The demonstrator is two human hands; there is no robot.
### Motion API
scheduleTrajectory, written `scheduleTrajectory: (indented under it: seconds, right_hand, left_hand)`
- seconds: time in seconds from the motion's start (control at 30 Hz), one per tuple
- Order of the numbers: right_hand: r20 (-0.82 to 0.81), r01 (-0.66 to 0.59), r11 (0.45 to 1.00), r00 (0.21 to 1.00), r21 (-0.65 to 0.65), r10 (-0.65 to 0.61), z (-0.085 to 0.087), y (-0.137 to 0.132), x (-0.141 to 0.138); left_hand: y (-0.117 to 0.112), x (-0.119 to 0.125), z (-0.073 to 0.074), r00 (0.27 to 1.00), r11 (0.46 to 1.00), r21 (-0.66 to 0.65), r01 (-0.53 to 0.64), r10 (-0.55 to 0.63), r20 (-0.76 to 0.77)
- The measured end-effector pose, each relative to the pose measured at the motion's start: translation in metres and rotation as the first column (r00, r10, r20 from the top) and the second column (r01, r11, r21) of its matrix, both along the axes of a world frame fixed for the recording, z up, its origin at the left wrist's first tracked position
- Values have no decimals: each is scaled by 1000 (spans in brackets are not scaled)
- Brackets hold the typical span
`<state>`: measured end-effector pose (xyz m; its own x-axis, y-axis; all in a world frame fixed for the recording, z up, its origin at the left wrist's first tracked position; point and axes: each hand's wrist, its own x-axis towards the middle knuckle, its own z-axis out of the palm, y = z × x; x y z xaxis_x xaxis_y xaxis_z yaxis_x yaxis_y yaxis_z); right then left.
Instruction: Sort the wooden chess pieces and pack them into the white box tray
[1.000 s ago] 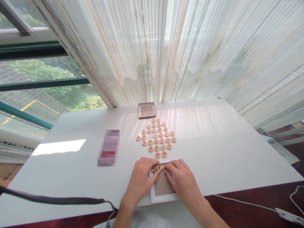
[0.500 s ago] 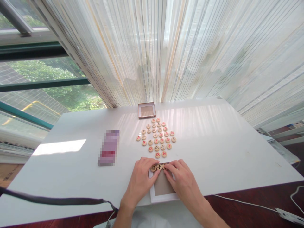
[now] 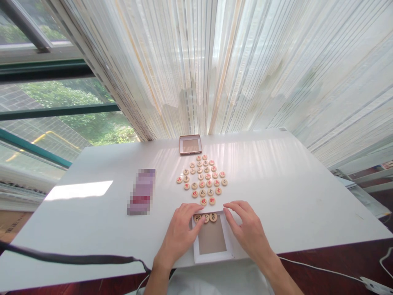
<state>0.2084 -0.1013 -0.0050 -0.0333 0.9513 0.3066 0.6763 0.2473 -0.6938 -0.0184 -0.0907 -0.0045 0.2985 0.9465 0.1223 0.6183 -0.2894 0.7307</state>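
Observation:
A shallow white box [image 3: 213, 257] with a brown floor lies at the table's near edge. Three round wooden chess pieces [image 3: 205, 217] sit in a row along its far wall. My left hand [image 3: 181, 232] rests beside the box's left wall, its fingers flat and its fingertips touching the leftmost piece. My right hand [image 3: 248, 227] hovers at the box's right wall with its fingers spread and nothing in it. Several more pieces [image 3: 202, 179], marked in red or black, lie loose on the table just beyond the box.
A brown lid or tray [image 3: 190, 144] sits at the far edge of the white table [image 3: 291, 192]. A blurred purple packet [image 3: 141, 191] lies to the left. A dark strap [image 3: 70, 259] crosses the near left; a white cable [image 3: 322, 269] runs at the right. Sheer curtains hang behind.
My right hand has lifted off the pieces in the box and moved right, its fingers spreading. The third piece in the row is now uncovered. The left hand has barely moved.

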Motion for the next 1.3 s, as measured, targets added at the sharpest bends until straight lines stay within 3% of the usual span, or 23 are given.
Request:
scheduleTrajectory:
  seconds: [0.2, 0.37, 0.63, 0.87, 1.07, 1.3]
  right_hand:
    - [-73, 38, 998, 996, -56, -42, -7, 12, 13]
    - [-171, 39, 994, 984, -106, -57, -18, 16, 17]
    - [-252, 33, 993, 966, -113, -60, -20, 14, 17]
    - [-293, 67, 990, 951, -126, -101, -25, 15, 19]
    - [-302, 74, 987, 946, -145, -115, -27, 15, 21]
    - [-309, 74, 983, 943, -169, -124, -27, 15, 22]
  left_hand:
    - [11, -3, 5, 992, 994, 26, -105, 103, 72]
    - [34, -3, 13, 985, 986, 69, -154, 148, 86]
    - [105, -13, 42, 962, 956, 161, -244, 219, 160]
    - [162, -21, 57, 991, 989, 104, -106, 96, 97]
    - [193, -22, 52, 999, 999, 39, -30, 31, -20]
    - [212, -31, 23, 987, 999, -46, -4, -4, -163]
